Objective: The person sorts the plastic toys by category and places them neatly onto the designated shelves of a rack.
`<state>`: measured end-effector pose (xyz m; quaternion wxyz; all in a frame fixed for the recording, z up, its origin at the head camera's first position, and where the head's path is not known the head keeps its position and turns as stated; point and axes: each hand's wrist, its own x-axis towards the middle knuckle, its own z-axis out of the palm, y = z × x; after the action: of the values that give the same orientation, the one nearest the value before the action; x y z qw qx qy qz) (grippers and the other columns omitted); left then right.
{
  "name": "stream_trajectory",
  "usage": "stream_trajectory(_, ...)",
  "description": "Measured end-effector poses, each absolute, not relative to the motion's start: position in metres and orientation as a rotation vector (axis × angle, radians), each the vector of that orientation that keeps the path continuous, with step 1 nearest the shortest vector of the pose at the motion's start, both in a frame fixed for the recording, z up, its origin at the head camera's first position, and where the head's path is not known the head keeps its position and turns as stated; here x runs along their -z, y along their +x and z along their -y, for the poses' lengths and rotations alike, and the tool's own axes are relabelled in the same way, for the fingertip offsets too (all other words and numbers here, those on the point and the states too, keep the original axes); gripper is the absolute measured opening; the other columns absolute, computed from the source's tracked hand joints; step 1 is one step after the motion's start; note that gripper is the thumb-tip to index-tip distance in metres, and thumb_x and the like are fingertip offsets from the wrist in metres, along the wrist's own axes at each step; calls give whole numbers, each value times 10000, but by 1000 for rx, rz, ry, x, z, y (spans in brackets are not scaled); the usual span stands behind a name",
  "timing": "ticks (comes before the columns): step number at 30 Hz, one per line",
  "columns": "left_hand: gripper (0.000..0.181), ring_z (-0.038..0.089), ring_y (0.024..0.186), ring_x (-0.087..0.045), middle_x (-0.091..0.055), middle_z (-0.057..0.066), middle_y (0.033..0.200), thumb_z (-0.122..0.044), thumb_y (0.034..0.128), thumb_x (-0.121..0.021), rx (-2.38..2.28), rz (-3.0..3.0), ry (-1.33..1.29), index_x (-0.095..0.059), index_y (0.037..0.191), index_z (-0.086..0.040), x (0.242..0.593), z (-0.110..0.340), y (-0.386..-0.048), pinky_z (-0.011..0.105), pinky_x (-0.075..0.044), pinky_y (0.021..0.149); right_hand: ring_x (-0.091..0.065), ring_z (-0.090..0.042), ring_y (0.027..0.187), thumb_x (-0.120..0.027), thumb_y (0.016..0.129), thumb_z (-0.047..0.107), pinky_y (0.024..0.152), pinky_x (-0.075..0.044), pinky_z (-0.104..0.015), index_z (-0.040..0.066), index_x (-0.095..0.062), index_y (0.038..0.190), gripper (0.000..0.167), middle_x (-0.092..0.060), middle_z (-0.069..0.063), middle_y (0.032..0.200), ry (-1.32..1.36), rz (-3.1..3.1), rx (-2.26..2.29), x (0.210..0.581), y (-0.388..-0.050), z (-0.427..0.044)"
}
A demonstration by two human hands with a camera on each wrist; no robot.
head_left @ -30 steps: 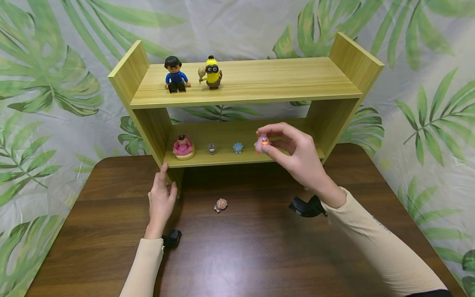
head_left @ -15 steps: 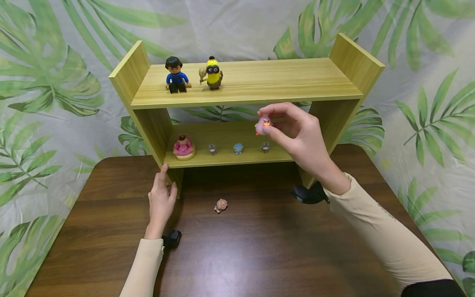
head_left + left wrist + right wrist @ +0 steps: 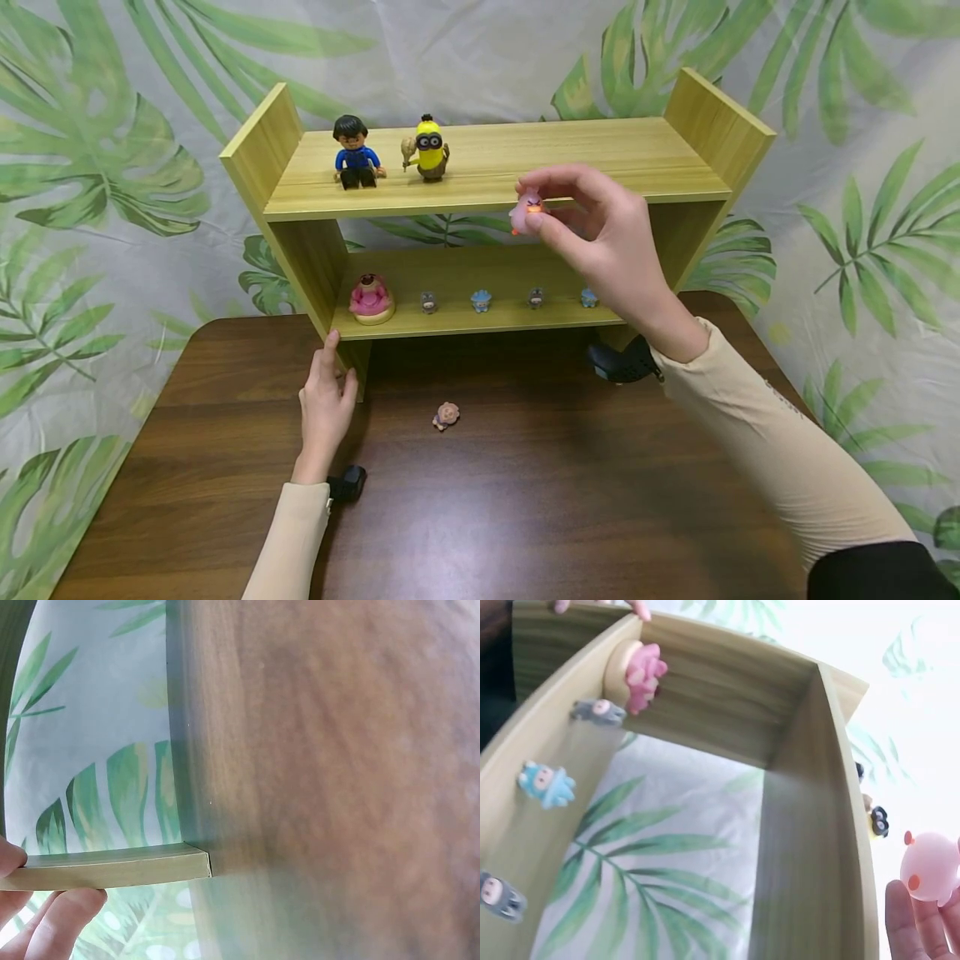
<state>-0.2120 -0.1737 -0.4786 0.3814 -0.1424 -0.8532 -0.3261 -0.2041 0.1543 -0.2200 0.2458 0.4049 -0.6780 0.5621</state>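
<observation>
In the head view my right hand (image 3: pixel 607 237) pinches a pink bird figurine (image 3: pixel 528 212) between thumb and fingers, in front of the upper board's front edge. The right wrist view shows the round underside of the bird figurine (image 3: pixel 931 866) with its orange feet. Lower left, my left hand (image 3: pixel 327 400) holds the wooden shelf (image 3: pixel 480 202) by its side panel. From the left wrist, the thumb lies on one side of that side panel (image 3: pixel 135 870) and fingers on the other. A boy doll (image 3: pixel 356 154) and a yellow minion figurine (image 3: pixel 430 150) occupy the top board's left part.
On the lower board stand a pink bear figurine (image 3: pixel 371 300), a grey figurine (image 3: pixel 428 302), a blue figurine (image 3: pixel 482 301), a second grey figurine (image 3: pixel 536 297) and a second blue figurine (image 3: pixel 589 297). A small tan figurine (image 3: pixel 446 416) lies on the brown table (image 3: pixel 480 517).
My right hand has risen with the bird figurine from lower-board height to the upper board's edge, uncovering the second grey and second blue figurines. The left hand has stayed in place.
</observation>
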Motion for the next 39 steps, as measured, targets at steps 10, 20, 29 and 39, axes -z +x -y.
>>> stream_trajectory(10, 917, 238, 581, -423, -430, 156, 856, 153, 820, -566, 829, 2172, -359, -202, 1489, -357, 481, 175, -214, 410, -353, 453, -603, -213, 942, -632, 873, -64, 781, -512, -314, -100, -618, 1103, 234, -621, -139, 1028, 962, 1949, -1468, 199, -217, -146)
stream_trajectory(20, 898, 243, 591, -430, -429, 160, 859, 137, 832, -562, 836, 2167, -368, -199, 1493, -351, 479, 174, -213, 415, -362, 459, -592, -155, 971, -634, 888, -20, 777, -502, -279, -71, -627, 1097, 216, -626, -98, 1046, 870, 2035, -1425, 193, -235, -144)
stream_trajectory(29, 896, 240, 589, -429, -431, 166, 847, 138, 831, -566, 839, 2163, -372, -207, 1491, -351, 479, 174, -213, 422, -370, 461, -595, -155, 942, -636, 890, -8, 772, -505, -266, -47, -627, 1103, 216, -618, -104, 1040, 814, 2121, -1437, 189, -244, -141)
stream_trajectory(39, 898, 230, 564, -393, -431, 168, 848, 140, 833, -566, 825, 2178, -364, -199, 1489, -351, 480, 174, -213, 397, -346, 451, -606, -150, 932, -639, 894, 9, 798, -507, -266, -40, -620, 1103, 216, -620, -109, 1026, 767, 2202, -1387, 189, -247, -139)
